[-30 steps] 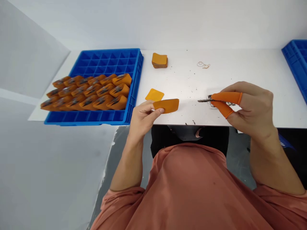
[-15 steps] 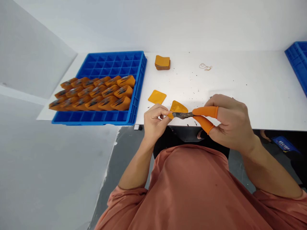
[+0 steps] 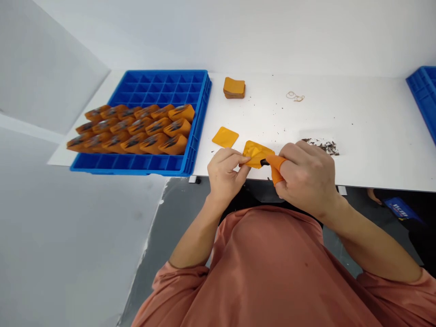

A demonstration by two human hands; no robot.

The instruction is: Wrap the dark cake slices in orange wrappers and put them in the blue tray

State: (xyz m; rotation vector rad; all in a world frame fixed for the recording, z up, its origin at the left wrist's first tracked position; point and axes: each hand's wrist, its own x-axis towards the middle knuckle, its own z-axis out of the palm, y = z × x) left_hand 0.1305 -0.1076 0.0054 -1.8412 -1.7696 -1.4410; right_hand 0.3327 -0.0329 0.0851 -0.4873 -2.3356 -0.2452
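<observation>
White tabletop [image 3: 361, 118] stretches beyond your hands: your left hand [image 3: 225, 172] pinches an orange pad [image 3: 257, 153], while your right hand [image 3: 306, 179], in orange finger cots [image 3: 276, 170], grips a dark blade [image 3: 264, 162] at the pad's near edge.

The left hand [image 3: 225, 170] and the right hand [image 3: 308, 177] sit close together in front of the torso, their fingers curled and pinching toward each other. Orange finger cots [image 3: 276, 169] sheathe the right hand's fingertips nearest the left hand. Both forearms [image 3: 194, 236] angle inward from rolled salmon sleeves [image 3: 180, 277], and the right wrist is bent, with its knuckles turned upward.
</observation>
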